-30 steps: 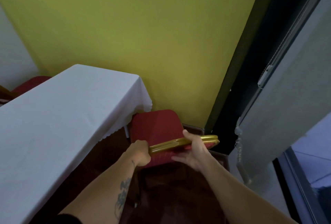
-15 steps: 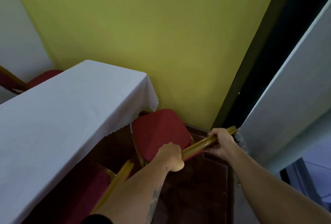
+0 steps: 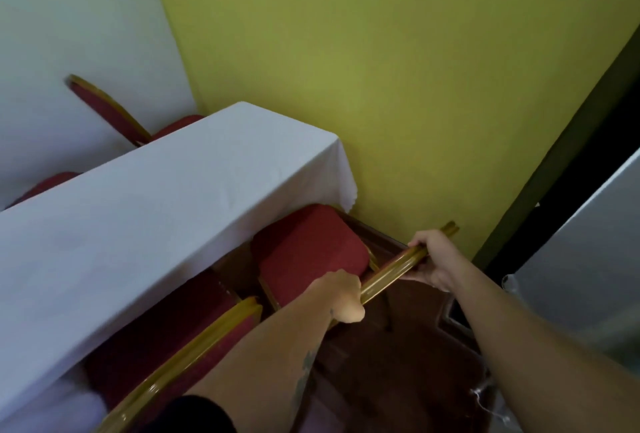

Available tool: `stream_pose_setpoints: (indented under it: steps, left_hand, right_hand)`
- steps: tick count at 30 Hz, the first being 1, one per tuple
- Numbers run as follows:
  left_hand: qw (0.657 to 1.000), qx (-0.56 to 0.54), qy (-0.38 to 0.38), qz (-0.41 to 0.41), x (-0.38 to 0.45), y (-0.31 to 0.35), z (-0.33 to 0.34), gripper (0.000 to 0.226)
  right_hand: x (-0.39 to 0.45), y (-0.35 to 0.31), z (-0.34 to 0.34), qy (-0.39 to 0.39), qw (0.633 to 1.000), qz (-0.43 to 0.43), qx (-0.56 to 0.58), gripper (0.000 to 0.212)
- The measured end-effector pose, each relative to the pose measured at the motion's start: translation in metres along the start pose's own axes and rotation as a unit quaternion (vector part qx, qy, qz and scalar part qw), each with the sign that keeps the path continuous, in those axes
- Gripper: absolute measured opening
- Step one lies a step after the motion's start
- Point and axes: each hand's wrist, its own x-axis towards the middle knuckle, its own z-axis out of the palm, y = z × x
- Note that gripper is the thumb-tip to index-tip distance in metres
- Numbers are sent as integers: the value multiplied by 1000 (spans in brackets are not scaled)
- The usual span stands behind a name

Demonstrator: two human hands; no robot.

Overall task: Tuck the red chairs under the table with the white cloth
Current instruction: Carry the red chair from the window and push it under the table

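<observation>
The gold top rail of the end red chair [image 3: 308, 252] is gripped by the left hand [image 3: 341, 297] and right hand [image 3: 431, 259]; its seat lies partly under the white-clothed table [image 3: 138, 225]. A yellow wall [image 3: 381, 86] stands close behind. Four chairs are counted: a neighbouring chair [image 3: 194, 349] nearer the camera, cut off by the frame, and two far-side chairs [image 3: 104, 110] largely hidden.

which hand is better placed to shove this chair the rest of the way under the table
Probably the right hand. It grips the gold backrest rail at the end farther from the white cloth table, where the red seat still sticks out. The left hand mostly steadies.
</observation>
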Motion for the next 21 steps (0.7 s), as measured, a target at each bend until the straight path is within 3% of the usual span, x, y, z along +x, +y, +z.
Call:
stream_pose_setpoints:
  steps: [9,21]
  left_hand:
    - [999,-35,-3,-36,15,12,-5,37]
    - [979,-152,35,-130,34,-37,-25,45]
  right_hand:
    - [39,-23,5,-57,995,6,-78,16]
    - [77,-51,71,-106,988,14,-107,9]
